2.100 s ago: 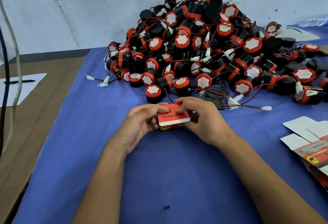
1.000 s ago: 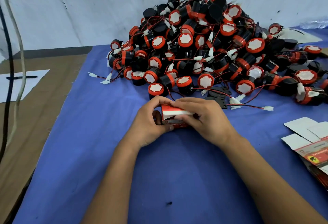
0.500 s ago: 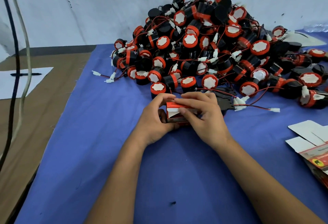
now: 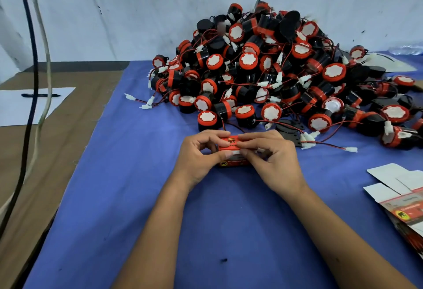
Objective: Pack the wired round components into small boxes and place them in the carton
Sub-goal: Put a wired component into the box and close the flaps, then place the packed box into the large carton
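Note:
A small red box (image 4: 231, 144) with white edges rests on the blue cloth (image 4: 137, 185) in front of me. My left hand (image 4: 199, 156) grips its left end, thumb on the front face. My right hand (image 4: 272, 160) grips its right end, fingers laid over the red top flap. Whatever is inside the box is hidden. Behind it rises a large heap of black and red round components (image 4: 270, 71) with red-black wires and white plugs. No carton is in view.
Flat unfolded box blanks (image 4: 398, 188) lie at the right edge of the cloth. Loose wires with a white plug (image 4: 351, 149) trail right of my hands. A white sheet with a pen (image 4: 34, 103) lies on the brown surface at left, and cables (image 4: 29, 82) hang there.
The red top flap, raised a second ago, now lies down over the box under my fingers. The camera view has shifted slightly; the heap has not changed.

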Tool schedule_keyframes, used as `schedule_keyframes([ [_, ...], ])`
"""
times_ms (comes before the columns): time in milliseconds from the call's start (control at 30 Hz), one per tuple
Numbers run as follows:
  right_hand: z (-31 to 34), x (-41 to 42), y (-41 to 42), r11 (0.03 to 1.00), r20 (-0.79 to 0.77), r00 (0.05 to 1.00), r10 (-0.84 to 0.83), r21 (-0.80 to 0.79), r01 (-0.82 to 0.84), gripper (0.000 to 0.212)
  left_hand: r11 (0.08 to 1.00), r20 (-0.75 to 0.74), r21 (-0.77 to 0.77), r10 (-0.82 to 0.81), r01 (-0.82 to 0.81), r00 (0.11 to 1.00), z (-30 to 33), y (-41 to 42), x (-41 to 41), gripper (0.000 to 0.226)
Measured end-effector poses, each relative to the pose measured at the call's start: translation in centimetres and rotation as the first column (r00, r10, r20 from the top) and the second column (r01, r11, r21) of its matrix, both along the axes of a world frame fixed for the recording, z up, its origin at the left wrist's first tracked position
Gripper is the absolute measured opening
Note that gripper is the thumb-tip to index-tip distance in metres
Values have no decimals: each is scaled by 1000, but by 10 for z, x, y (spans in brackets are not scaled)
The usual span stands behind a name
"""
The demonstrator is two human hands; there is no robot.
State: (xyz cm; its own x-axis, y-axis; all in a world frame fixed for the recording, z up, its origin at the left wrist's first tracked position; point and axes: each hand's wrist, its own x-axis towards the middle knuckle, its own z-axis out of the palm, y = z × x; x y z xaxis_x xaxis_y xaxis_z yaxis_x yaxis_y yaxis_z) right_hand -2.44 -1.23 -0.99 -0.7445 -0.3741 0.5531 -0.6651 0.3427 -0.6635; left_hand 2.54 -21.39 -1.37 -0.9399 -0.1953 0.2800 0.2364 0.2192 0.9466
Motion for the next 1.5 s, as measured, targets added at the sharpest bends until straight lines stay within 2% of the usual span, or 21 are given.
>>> schedule_keyframes([
  [67, 0, 1, 0, 998, 22, 1000, -20, -52, 22, 16, 994, -36, -91, 52, -55, 998, 2, 5, 2, 13],
  [100, 0, 1, 0, 998, 25, 999, -27, -58, 29, 15, 975, -90, -196, 86, -103, 992, 3, 8, 3, 13],
  [167, -1, 0, 1, 998, 32, 999, -32, -49, 33, 14, 878, -246, -424, 122, -220, 961, 3, 11, 5, 15],
  [267, 0, 0, 1, 999, -6, 999, -41, -7, 41, 15, 758, -375, -563, 121, -329, 919, 2, 17, 9, 20],
  [467, -4, -3, -3, 986, -162, 976, -145, 61, 157, 15, 649, -437, -616, 190, -446, 879, -1, 25, 8, 15],
  [567, -4, -4, -5, 982, -175, 972, -159, 75, 174, 15, 643, -436, -614, 208, -458, 876, -3, 26, 6, 15],
  [767, -2, 1, -1, 983, -158, 982, -101, 134, 123, 14, 691, -370, -597, 214, -408, 904, -3, 26, 10, 17],
  [1000, -4, 15, 3, 951, -113, 991, -77, 290, 108, 29, 604, -380, -682, 189, -412, 906, -5, 30, 11, 14],
  [1100, 4, 11, 7, 933, -118, 991, -68, 344, 104, 31, 630, -344, -675, 192, -385, 919, -6, 29, 10, 14],
  [1167, 5, 4, 3, 916, -131, 990, -59, 387, 106, 37, 697, -275, -637, 195, -330, 941, -7, 28, 7, 16],
  [1233, 1, 3, -5, 921, -67, 998, -22, 387, 47, 45, 792, -230, -529, 213, -306, 949, -9, 25, 6, 23],
  [1333, -4, -1, -9, 921, -66, 998, -21, 386, 45, 40, 873, -146, -378, 271, -307, 951, -11, 23, 1, 39],
  [1433, 4, -1, -7, 868, -166, 986, -24, 485, 103, 36, 928, -68, -235, 280, -288, 958, -12, 27, 0, 22],
  [1500, 14, 8, -9, 834, -228, 973, 30, 543, 101, 31, 944, -51, -158, 285, -290, 957, -8, 27, 10, 23],
])
